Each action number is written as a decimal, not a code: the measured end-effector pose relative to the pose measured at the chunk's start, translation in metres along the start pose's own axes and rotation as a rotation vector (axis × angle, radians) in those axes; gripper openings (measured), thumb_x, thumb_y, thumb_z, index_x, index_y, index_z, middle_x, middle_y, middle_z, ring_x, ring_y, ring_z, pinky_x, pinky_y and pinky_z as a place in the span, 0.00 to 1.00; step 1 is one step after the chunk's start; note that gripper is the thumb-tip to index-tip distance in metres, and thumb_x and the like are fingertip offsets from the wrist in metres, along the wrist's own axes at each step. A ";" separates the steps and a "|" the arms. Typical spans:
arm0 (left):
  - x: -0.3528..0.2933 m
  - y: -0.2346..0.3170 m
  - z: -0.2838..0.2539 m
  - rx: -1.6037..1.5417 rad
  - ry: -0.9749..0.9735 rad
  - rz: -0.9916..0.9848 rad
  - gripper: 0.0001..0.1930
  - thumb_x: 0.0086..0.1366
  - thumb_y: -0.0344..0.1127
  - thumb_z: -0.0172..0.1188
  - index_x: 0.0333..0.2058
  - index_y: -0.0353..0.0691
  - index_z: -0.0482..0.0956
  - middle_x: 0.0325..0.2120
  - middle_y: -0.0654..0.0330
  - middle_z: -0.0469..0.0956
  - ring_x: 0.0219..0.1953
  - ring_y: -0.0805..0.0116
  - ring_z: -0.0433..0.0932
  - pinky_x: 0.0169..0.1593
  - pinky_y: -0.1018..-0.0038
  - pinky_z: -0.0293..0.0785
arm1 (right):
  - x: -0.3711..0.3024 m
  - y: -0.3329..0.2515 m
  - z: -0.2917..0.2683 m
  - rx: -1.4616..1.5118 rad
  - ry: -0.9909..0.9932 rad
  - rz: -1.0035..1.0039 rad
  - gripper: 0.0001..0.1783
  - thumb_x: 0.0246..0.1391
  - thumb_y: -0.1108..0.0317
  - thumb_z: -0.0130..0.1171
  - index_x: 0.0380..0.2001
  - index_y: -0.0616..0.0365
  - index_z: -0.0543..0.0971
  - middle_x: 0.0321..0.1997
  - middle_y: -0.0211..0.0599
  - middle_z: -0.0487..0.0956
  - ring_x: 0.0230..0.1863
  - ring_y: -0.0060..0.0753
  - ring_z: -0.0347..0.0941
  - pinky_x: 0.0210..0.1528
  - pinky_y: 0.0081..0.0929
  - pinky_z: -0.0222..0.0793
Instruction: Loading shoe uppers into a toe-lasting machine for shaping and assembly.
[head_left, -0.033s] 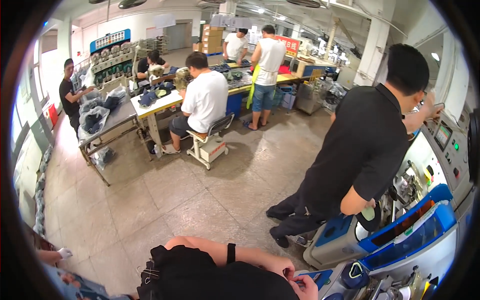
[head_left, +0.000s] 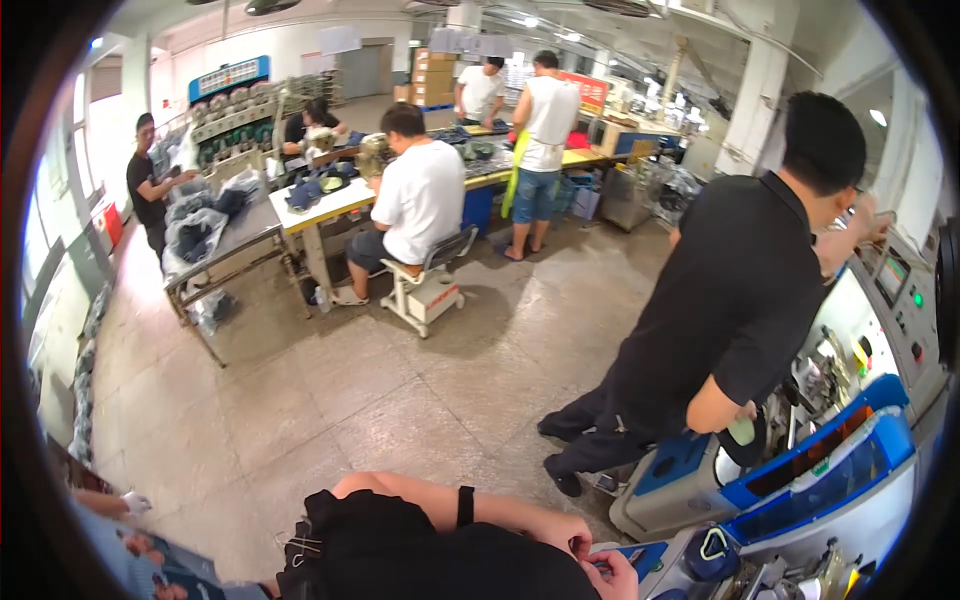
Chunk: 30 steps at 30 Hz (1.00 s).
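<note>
Left hand (head_left: 563, 533) by right hand (head_left: 616, 578) at five o'clock, fingers curled, any hold impossible to tell, blue panel (head_left: 650, 553) at their two o'clock

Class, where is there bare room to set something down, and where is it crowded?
Bare floor lies between the chair, the left forearm and the black-shirted co-worker. Crowded: past the right hand, with a dark-blue item and metal machine parts.
</note>
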<state>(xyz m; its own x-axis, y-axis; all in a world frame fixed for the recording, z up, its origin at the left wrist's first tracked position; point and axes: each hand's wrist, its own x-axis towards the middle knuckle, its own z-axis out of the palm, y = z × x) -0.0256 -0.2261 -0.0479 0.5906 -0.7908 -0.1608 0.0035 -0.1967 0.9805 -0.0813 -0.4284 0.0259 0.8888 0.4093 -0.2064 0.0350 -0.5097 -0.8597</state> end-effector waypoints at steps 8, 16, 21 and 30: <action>-0.010 0.016 -0.002 0.120 0.017 0.000 0.20 0.49 0.45 0.70 0.33 0.34 0.82 0.28 0.56 0.82 0.32 0.67 0.81 0.36 0.70 0.75 | -0.001 -0.003 0.005 -0.056 -0.044 0.028 0.14 0.58 0.61 0.59 0.39 0.62 0.76 0.33 0.41 0.78 0.35 0.27 0.73 0.40 0.24 0.69; -0.015 0.005 0.000 0.149 0.006 0.082 0.18 0.49 0.45 0.71 0.30 0.34 0.81 0.25 0.58 0.81 0.30 0.71 0.79 0.34 0.71 0.74 | -0.005 -0.001 0.013 -0.008 -0.054 -0.001 0.12 0.59 0.63 0.59 0.39 0.61 0.76 0.32 0.38 0.78 0.34 0.25 0.71 0.40 0.23 0.68; -0.009 0.019 -0.003 0.248 -0.060 0.119 0.19 0.50 0.45 0.73 0.30 0.36 0.78 0.24 0.60 0.79 0.27 0.70 0.77 0.33 0.72 0.74 | 0.006 0.033 0.006 -0.046 -0.067 -0.193 0.14 0.54 0.61 0.64 0.40 0.56 0.79 0.37 0.34 0.79 0.35 0.26 0.77 0.37 0.23 0.72; -0.001 0.031 0.008 0.130 -0.217 -0.054 0.17 0.57 0.42 0.68 0.39 0.38 0.74 0.28 0.65 0.75 0.31 0.78 0.72 0.36 0.77 0.70 | -0.022 0.014 -0.005 0.062 -0.038 -0.084 0.13 0.56 0.61 0.63 0.40 0.57 0.79 0.37 0.35 0.78 0.37 0.26 0.77 0.38 0.23 0.72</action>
<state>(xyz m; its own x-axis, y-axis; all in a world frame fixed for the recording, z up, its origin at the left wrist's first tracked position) -0.0319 -0.2361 -0.0186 0.4057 -0.8800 -0.2469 -0.0816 -0.3039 0.9492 -0.0983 -0.4486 0.0204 0.8661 0.4771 -0.1491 0.0791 -0.4253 -0.9016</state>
